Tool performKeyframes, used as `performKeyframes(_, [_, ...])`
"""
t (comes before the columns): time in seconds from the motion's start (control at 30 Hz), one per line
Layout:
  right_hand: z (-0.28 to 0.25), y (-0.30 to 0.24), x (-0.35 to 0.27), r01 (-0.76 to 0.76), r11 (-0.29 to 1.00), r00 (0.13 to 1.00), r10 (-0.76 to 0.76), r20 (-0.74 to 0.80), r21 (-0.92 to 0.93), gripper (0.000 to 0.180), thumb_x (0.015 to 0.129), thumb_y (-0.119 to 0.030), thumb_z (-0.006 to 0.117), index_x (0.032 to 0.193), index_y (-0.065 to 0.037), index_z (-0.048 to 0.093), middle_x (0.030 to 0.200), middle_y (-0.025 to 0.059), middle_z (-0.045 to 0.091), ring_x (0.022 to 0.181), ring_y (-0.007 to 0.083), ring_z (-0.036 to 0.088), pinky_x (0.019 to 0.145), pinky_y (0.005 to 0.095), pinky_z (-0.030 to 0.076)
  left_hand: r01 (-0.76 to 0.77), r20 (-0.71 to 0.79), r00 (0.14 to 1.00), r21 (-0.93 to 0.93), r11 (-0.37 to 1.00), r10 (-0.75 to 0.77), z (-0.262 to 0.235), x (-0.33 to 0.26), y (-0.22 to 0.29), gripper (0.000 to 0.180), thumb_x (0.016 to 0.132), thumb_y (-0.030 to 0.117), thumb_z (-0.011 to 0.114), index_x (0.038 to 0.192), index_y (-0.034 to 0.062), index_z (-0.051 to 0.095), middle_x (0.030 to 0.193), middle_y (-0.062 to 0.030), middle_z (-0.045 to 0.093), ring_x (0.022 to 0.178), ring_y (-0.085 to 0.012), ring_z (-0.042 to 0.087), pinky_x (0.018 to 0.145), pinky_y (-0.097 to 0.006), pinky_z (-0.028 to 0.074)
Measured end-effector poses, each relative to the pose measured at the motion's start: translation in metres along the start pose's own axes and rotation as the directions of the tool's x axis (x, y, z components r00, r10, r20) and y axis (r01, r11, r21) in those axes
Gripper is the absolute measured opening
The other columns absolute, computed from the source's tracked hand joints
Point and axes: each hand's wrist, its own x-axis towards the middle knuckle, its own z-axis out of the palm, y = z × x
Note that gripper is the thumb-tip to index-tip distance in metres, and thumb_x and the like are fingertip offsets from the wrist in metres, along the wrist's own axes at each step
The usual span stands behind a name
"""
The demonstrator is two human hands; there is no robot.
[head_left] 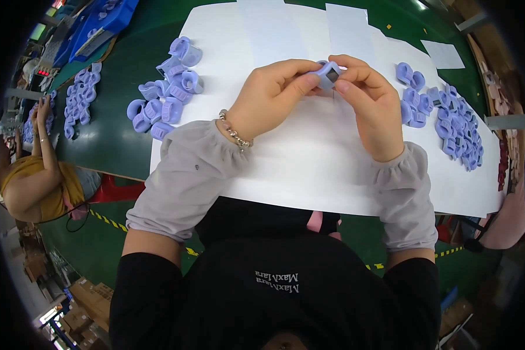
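Observation:
Between my two hands, above the white sheet (pixel 309 151), is a small lavender plastic ring-shaped part (pixel 326 70) with a dark square face. My left hand (pixel 277 90) pinches its left side with thumb and forefinger. My right hand (pixel 370 99) grips the other side, its thumb and fingertips near the dark square. What the fingers do behind the part is hidden. A loose pile of similar lavender parts (pixel 172 87) lies left of my left hand. To the right of my right hand sits a denser pile of them, several with dark squares (pixel 458 125).
Pale paper sheets (pixel 347 26) lie along the table's far side. At far left, more lavender parts (pixel 83 96) rest on the dark green table (pixel 114 116), near a blue bin (pixel 102 29). A co-worker in a yellow top (pixel 32 186) sits there. Cartons (pixel 87 297) stand on the floor.

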Motion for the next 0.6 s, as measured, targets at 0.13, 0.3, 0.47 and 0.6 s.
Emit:
performKeyframes(0.13, [0.0037, -0.0008, -0.0025, 0.052, 0.998, 0.999, -0.052, -0.013, -0.041, 0.008, 0.084, -0.003, 0.06, 0.091, 0.0, 0.06, 0.116, 0.0073, 0.058, 0.099, 0.0128, 0.053, 0.09, 0.0263, 0.039, 0.068, 0.0, 0.998, -0.176, 0.982, -0.069, 0.0012, -0.0006, -0.0013, 0.031, 0.097, 0.014, 0.049, 0.12, -0.0065, 0.053, 0.112, -0.0138, 0.061, 0.1, -0.0194, 0.062, 0.089, -0.029, 0.052])
performKeyframes(0.3, [0.003, -0.0035, -0.003, 0.042, 0.994, 0.998, -0.045, -0.032, -0.099, 0.008, 0.084, -0.002, 0.061, 0.092, 0.001, 0.06, 0.112, 0.0048, 0.058, 0.094, 0.011, 0.054, 0.086, 0.0239, 0.04, 0.074, -0.006, 0.997, -0.257, 0.964, -0.078, 0.0048, 0.0001, 0.0002, 0.029, 0.095, 0.012, 0.051, 0.117, -0.0068, 0.056, 0.106, -0.0135, 0.064, 0.096, -0.0183, 0.064, 0.085, -0.027, 0.054])
performKeyframes(0.47, [0.0028, -0.0042, -0.0026, 0.051, 0.992, 0.998, -0.056, -0.042, -0.119, 0.009, 0.084, -0.002, 0.061, 0.092, 0.001, 0.06, 0.11, 0.0045, 0.059, 0.092, 0.0107, 0.054, 0.084, 0.0232, 0.041, 0.072, 0.002, 0.997, -0.267, 0.961, -0.074, 0.0045, 0.0002, -0.0017, 0.029, 0.096, 0.013, 0.051, 0.117, -0.0064, 0.056, 0.106, -0.0134, 0.064, 0.096, -0.0185, 0.064, 0.085, -0.027, 0.054])
performKeyframes(0.6, [0.002, -0.0044, -0.002, 0.053, 0.989, 0.998, -0.059, -0.038, -0.141, 0.008, 0.083, -0.001, 0.061, 0.091, 0.002, 0.06, 0.108, 0.0044, 0.058, 0.092, 0.0107, 0.054, 0.083, 0.023, 0.041, 0.062, 0.006, 0.998, -0.272, 0.96, -0.063, 0.0047, 0.0008, -0.0037, 0.029, 0.095, 0.013, 0.052, 0.117, -0.0063, 0.056, 0.106, -0.0132, 0.064, 0.096, -0.018, 0.064, 0.085, -0.027, 0.054])
